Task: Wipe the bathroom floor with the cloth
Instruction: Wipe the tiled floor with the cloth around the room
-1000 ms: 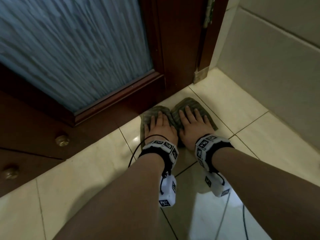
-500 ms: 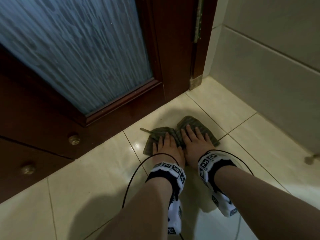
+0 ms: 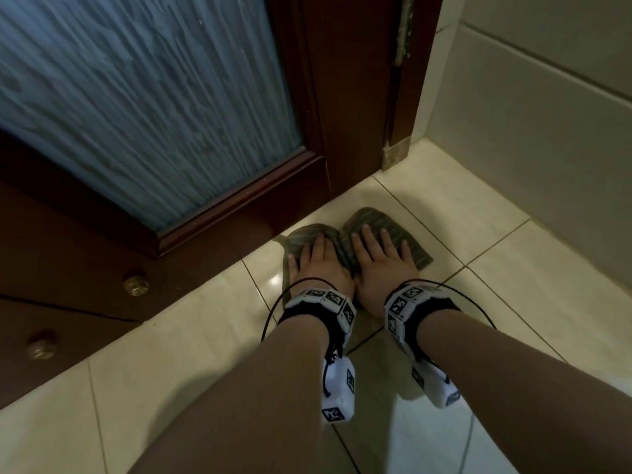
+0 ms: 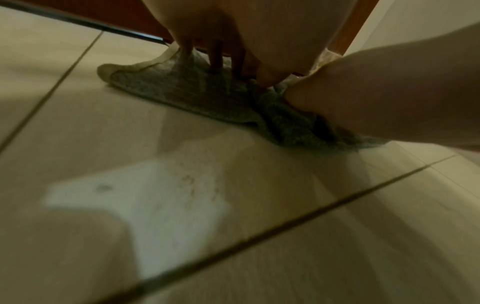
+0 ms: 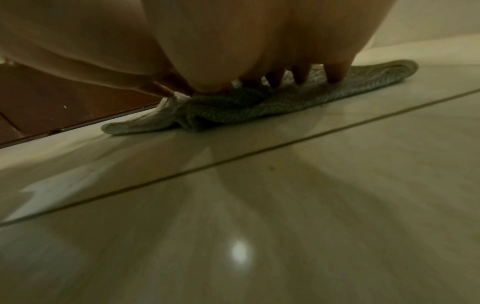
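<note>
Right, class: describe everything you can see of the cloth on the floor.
The cloth is a grey-green ribbed towel-like rag with a paler hemmed edge, bunched into a ridge in its middle. It lies flat on the glossy cream floor tiles, close to the wooden door's bottom edge. The left hand and right hand press on it side by side, fingers straight.

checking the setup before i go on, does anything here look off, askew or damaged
Nothing much. The cloth is bunched into a ridge between the left hand and right hand instead of lying flat on the floor. The trim at the door frame's foot looks pale and worn.
</note>
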The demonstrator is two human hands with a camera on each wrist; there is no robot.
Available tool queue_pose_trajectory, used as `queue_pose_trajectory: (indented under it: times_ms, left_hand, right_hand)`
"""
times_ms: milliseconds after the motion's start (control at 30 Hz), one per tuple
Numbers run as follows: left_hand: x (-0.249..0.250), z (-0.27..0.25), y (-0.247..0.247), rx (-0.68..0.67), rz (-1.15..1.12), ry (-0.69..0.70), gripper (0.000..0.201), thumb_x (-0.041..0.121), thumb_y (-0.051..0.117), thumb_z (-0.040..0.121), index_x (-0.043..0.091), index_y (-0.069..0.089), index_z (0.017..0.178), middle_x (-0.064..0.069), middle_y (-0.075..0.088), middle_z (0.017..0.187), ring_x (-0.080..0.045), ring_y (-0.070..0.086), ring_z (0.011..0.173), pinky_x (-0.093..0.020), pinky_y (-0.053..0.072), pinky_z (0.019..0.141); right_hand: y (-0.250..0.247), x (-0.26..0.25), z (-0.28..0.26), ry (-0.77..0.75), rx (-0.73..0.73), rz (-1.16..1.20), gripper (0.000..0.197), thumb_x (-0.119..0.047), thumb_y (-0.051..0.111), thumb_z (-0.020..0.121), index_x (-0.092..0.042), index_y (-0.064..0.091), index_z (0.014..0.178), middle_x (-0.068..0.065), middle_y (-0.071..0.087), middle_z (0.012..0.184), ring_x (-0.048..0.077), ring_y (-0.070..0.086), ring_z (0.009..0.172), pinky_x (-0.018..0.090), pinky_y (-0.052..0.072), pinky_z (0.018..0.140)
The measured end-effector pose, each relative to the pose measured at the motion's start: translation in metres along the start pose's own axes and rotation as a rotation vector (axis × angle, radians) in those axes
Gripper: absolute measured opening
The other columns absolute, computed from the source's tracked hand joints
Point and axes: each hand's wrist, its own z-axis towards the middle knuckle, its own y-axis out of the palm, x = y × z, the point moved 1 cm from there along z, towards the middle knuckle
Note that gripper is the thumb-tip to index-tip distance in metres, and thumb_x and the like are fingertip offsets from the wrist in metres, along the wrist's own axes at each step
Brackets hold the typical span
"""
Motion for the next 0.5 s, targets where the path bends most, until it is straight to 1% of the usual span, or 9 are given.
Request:
queue_pose_trajectory:
  times_ms: [167, 333, 500]
  left_hand:
    - [0.001, -0.002, 0.005, 0.08, -0.038, -0.011, 0.071, 0.036, 0.039, 0.097, 0.017, 0.008, 0.158, 0.002, 0.004, 0.165, -0.019, 0.007, 0.15, -0.043, 0.001, 0.122]
    - [0.003, -0.006, 0.0, 0.063, -0.067, -0.007, 0.07, 0.034, 0.042, 0.097, 0.017, 0.011, 0.157, 0.001, 0.007, 0.164, -0.021, 0.01, 0.15, -0.043, 0.003, 0.122]
    - [0.007, -0.03, 0.01, 0.052, -0.079, -0.001, 0.064, 0.03, 0.038, 0.1, 0.016, 0.013, 0.156, -0.002, 0.011, 0.163, -0.023, 0.013, 0.148, -0.043, 0.005, 0.122]
  right_hand:
    - [-0.002, -0.004, 0.005, -0.003, 0.014, -0.013, 0.071, -0.052, 0.021, 0.1, -0.027, -0.016, 0.154, -0.004, -0.026, 0.16, 0.024, -0.018, 0.149, 0.053, -0.006, 0.12]
    - [-0.008, -0.003, 0.0, 0.004, -0.041, -0.007, 0.072, -0.053, 0.022, 0.1, -0.026, -0.015, 0.155, -0.005, -0.025, 0.16, 0.024, -0.017, 0.149, 0.053, -0.004, 0.12]
    - [0.0, -0.003, -0.021, -0.011, -0.069, -0.014, 0.074, -0.051, 0.027, 0.1, -0.025, -0.017, 0.154, -0.005, -0.027, 0.16, 0.024, -0.018, 0.149, 0.052, -0.004, 0.121]
